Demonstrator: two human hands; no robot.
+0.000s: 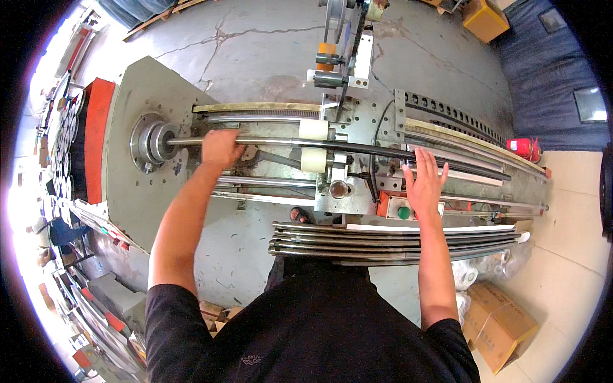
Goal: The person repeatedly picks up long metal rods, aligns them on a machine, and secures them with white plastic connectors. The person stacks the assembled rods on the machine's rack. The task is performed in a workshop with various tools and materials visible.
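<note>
A long metal rod (pixel 268 142) runs across the machine from the round chuck (pixel 152 142) at the left. Farther right its surface is covered by a black section (pixel 357 148). My left hand (pixel 220 148) is closed over the bare metal part, a short way from the chuck. With fingers stretched out and apart, my right hand (pixel 424 182) lies at the black section; its fingertips reach the rod, though firm contact is hard to tell. Between my hands, white blocks (pixel 313 161) sit above and below the rod on the metal carriage (pixel 348 191).
Several metal rods (pixel 383 247) lie side by side in front of my body. A control box with a green button (pixel 403 212) sits near my right wrist. Guide rails (pixel 268 183) run lengthwise. A cardboard box (pixel 501 325) stands at lower right, a red extinguisher (pixel 523 148) beyond the machine's right end.
</note>
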